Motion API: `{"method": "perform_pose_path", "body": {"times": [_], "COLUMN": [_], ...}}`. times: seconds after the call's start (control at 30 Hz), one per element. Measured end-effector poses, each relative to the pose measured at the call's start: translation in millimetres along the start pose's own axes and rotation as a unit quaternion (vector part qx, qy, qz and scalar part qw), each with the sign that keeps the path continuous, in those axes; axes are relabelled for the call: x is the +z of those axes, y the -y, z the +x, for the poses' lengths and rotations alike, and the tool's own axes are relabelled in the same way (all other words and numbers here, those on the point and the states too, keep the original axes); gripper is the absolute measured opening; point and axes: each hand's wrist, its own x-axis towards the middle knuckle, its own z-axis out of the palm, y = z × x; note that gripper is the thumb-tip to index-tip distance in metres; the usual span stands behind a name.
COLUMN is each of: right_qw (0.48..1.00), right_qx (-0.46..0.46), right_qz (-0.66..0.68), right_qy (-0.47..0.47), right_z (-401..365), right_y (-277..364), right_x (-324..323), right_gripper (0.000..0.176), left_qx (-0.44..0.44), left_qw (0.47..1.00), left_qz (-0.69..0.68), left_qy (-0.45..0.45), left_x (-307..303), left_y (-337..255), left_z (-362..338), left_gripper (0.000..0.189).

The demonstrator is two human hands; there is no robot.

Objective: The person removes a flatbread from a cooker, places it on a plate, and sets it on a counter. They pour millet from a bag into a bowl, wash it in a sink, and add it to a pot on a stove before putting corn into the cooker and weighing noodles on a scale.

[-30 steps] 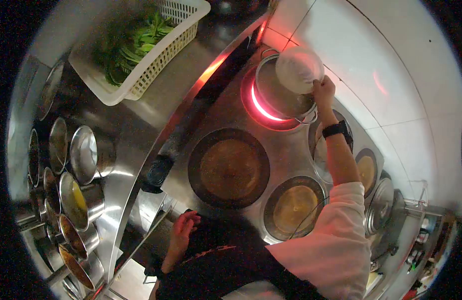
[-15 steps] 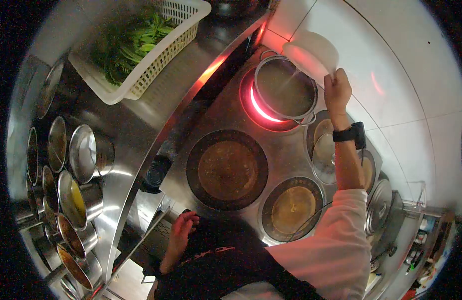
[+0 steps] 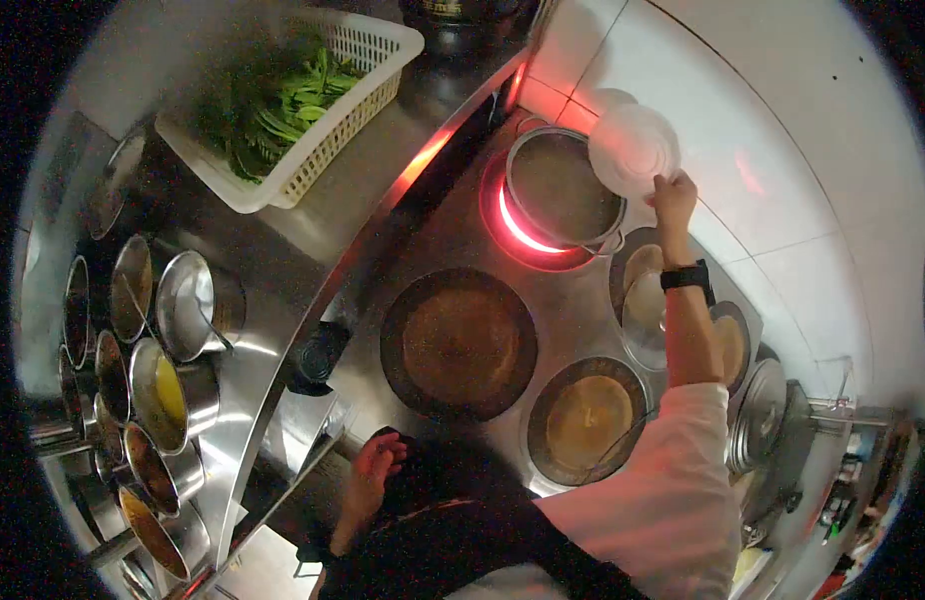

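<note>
My right hand (image 3: 675, 195) holds a white bowl (image 3: 633, 150) by its rim, tilted, just past the far right edge of a steel pot (image 3: 565, 188). The pot holds dark liquid and sits on a burner glowing red (image 3: 508, 222). A black watch (image 3: 686, 277) is on that wrist. My left hand (image 3: 375, 470) rests low at the stove's front edge against dark cloth, fingers loosely curled, holding nothing that I can see.
A large dark wok (image 3: 460, 343) and a smaller one (image 3: 588, 420) sit in the stove top nearer me. A steel lid (image 3: 648, 305) lies under my right forearm. A white basket (image 3: 313, 170) of greens (image 3: 283, 100) is upper left; several steel seasoning pots (image 3: 153, 380) line the left.
The bowl was over the pot a second ago, then swung up toward the tiled wall; now it is held at the pot's far right rim. My left hand has barely moved.
</note>
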Motion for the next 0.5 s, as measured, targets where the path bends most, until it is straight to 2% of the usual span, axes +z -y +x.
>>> {"method": "perform_pose_path", "body": {"times": [0.03, 0.07, 0.1, 0.13, 0.2, 0.27, 0.3, 0.33, 0.37, 0.5], "right_qw": [0.979, 0.917, 0.890, 0.890, 0.841, 0.823, 0.826, 0.832, 0.836, 0.870], "right_qx": [0.117, 0.233, 0.255, 0.259, 0.233, 0.227, 0.229, 0.196, 0.166, 0.149], "right_qz": [0.155, 0.305, 0.360, 0.361, 0.462, 0.485, 0.486, 0.480, 0.471, 0.442], "right_qy": [0.059, 0.110, 0.118, 0.103, 0.157, 0.189, 0.169, 0.198, 0.228, 0.161], "right_z": [0, -5, -11, -19, -44, -78, -96, -117, -138, -234], "right_y": [7, 12, 16, 29, 70, 103, 113, 120, 126, 145], "right_x": [-19, -37, -48, -67, -118, -173, -198, -222, -245, -354], "right_gripper": [0.013, 0.013, 0.013, 0.013, 0.008, 0.006, 0.006, 0.009, 0.012, 0.011], "left_qx": [0.007, 0.005, 0.006, 0.012, 0.021, 0.033, 0.046, 0.059, 0.061, 0.040], "left_qw": [1.000, 1.000, 0.998, 0.996, 0.994, 0.992, 0.987, 0.982, 0.982, 0.950], "left_qz": [0.010, 0.019, 0.053, 0.087, 0.091, 0.095, 0.118, 0.140, 0.090, 0.113], "left_qy": [-0.007, -0.001, 0.014, 0.031, 0.052, 0.078, 0.096, 0.116, 0.155, 0.290], "left_x": [0, -2, -5, -8, -10, -6, -1, 2, 4, 27], "left_y": [3, 7, 12, 16, 24, 22, 19, 20, 31, 57], "left_z": [-4, -8, -10, -9, -9, -10, -11, -12, -10, -23], "left_gripper": [0.031, 0.031, 0.032, 0.032, 0.032, 0.032, 0.032, 0.032, 0.031, 0.030]}}
